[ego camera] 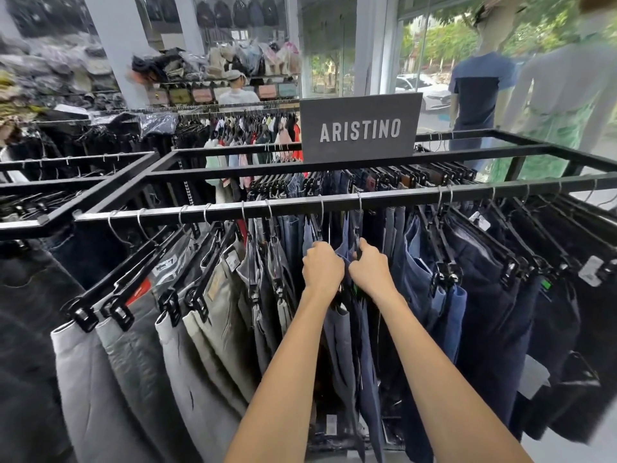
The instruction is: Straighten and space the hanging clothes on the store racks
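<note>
Nearest to us, two bare forearms reach up to the rack. The left hand (322, 265) and right hand (370, 270) sit close together, fingers curled tight into the top of the navy trousers (344, 335) hanging mid-rail; we cannot tell whether they clamp cloth or hanger.

Progress, as we judge it:
- The grey trousers (133, 362) at the left hang in pairs, with uneven gaps between their hooks on the rail (200, 213).
- The centre group, under the hands, is bunched and needs spreading.
- The dark trousers (494, 312) at the right look closer to even.
- The inner rail behind is packed tight.

We rate the task as partly done at best.

Legible writing: the sign (360, 128) reads "ARISTINO". One waist label (165, 266) shows a "7". The other tags are too small to read.
</note>
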